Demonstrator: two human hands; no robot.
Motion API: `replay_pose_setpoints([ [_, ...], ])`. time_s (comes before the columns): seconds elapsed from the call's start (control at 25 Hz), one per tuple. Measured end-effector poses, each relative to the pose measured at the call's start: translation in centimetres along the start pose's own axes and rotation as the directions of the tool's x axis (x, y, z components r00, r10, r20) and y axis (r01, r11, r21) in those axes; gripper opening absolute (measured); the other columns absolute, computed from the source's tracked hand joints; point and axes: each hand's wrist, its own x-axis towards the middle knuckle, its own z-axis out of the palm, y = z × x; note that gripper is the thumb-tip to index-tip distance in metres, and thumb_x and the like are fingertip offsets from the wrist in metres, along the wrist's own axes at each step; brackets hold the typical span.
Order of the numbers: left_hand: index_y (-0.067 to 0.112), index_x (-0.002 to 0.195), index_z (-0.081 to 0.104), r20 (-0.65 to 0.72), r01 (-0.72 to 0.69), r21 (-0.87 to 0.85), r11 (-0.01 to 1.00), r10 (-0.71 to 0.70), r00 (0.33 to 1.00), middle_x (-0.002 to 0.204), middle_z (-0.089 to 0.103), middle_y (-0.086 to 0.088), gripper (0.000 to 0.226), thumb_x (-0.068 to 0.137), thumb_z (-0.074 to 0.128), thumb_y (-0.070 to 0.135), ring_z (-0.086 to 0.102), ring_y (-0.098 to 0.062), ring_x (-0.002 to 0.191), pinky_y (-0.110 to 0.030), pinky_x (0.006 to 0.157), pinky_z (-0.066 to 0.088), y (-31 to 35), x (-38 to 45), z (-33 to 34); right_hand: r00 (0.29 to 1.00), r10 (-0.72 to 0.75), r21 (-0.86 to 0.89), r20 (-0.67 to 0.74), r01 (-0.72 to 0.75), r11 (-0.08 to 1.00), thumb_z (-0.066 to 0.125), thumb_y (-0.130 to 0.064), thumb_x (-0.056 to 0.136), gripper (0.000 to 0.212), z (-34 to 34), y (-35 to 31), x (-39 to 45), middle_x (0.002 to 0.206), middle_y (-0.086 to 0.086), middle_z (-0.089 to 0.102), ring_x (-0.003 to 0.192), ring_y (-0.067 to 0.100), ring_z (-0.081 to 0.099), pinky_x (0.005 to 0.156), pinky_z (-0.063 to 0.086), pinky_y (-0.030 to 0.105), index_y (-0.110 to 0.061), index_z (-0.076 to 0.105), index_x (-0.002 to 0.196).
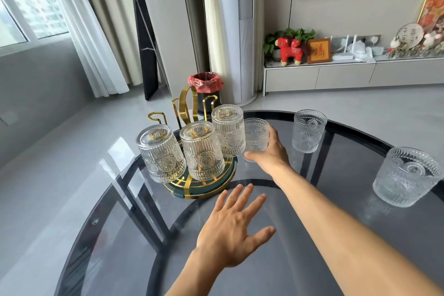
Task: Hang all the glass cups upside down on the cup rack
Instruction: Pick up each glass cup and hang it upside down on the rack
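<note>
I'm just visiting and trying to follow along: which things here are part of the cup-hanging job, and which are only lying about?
Part of the job:
- cup rack
- three hung cups
- cup in the right hand
- two upright cups waiting on the table
- right hand, left hand

Lying about:
- bin with red bag
- red toy animal
- framed picture

On a glass table (pixel 276 259), a cup rack (pixel 199 185) stands left of centre with three cups (pixel 201 149) inverted on its front prongs. Just right of it, the right hand (pixel 269 149) grips a fourth cup (pixel 255 134); two more (pixel 308 130) stand upright farther right. The left hand (pixel 230 226) hovers before the rack.
</note>
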Motion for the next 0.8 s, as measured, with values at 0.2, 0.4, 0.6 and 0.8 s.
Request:
replay_pose_setpoints([
  [0.2, 0.042, 0.152, 0.012, 0.003, 0.014, -0.022, 1.000, -0.014, 1.000, 0.164, 0.000, 0.008, 0.077, 0.085, 0.017, 0.078, -0.010, -0.010, 0.149, -0.036, 0.120, -0.011, 0.1, -0.1, -0.4, 0.994, 0.078, -0.075, -0.070, -0.083, 0.994, 0.084, -0.033, 0.056, 0.083, -1.3, 0.1, -1.7, 0.129, 0.006, 0.053, 0.112, 0.030, 0.052, 0.090, 0.047, 0.039, -0.023, 0.043, 0.127],
  [0.4, 0.041, 0.153, 0.012, 0.007, 0.025, -0.007, 1.000, -0.025, 1.000, 0.164, 0.000, 0.007, 0.075, 0.087, 0.018, 0.076, -0.009, -0.011, 0.150, -0.036, 0.120, -0.010, 0.5, -0.6, -0.7, 0.999, 0.025, -0.058, 0.020, -0.024, 0.998, 0.084, -0.032, 0.060, 0.086, -3.1, 0.2, -2.9, 0.140, 0.000, 0.047, 0.120, 0.027, 0.048, 0.087, 0.040, 0.033, -0.025, 0.033, 0.129],
  [0.6, 0.042, 0.152, 0.012, -0.021, 0.030, -0.019, 0.999, -0.031, 0.999, 0.164, 0.001, 0.009, 0.075, 0.086, 0.017, 0.077, -0.008, -0.009, 0.149, -0.036, 0.121, -0.007, 0.4, -0.4, -0.5, 0.999, -0.020, 0.020, -0.043, 0.021, 1.000, 0.085, -0.035, 0.063, 0.102, -2.2, -0.6, -2.7, 0.144, 0.008, 0.047, 0.123, 0.030, 0.048, 0.091, 0.039, 0.033, -0.032, 0.023, 0.144],
  [0.8, 0.043, 0.151, 0.019, -0.080, 0.016, -0.039, 0.999, -0.019, 0.997, 0.164, 0.010, 0.009, 0.076, 0.084, 0.020, 0.080, -0.001, -0.010, 0.150, -0.034, 0.120, -0.007, -0.2, 0.1, 0.1, 0.982, -0.010, -0.034, -0.190, 0.004, 0.999, 0.082, -0.040, 0.056, 0.081, -3.2, 0.7, -3.3, 0.130, 0.001, 0.054, 0.110, 0.026, 0.054, 0.085, 0.044, 0.033, -0.025, 0.042, 0.125],
])
